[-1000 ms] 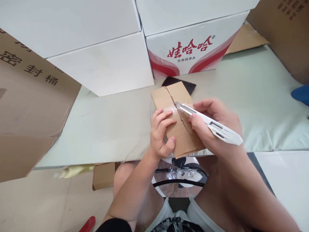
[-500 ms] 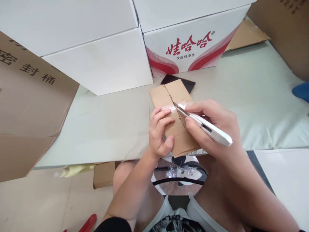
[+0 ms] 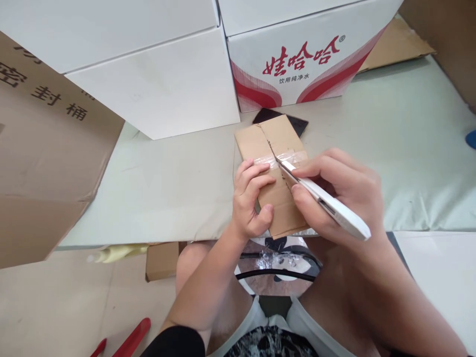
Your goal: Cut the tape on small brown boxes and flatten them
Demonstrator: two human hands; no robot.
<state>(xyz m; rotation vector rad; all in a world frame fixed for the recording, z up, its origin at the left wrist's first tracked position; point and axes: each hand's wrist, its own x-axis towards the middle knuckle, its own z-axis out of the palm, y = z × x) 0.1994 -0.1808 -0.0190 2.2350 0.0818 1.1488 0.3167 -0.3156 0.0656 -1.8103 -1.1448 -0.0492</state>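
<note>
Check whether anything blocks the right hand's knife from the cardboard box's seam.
Only clear tape across the seam at the knife tip; whether it is cut there is unclear. The left hand lies left of the seam.

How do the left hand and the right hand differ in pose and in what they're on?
The left hand lies with fingers spread on the small cardboard box; the right hand is closed around a white utility knife.
The left hand is at the box's left side, while the right hand is at its right, the knife's tip at the seam.
Both are bare.
</note>
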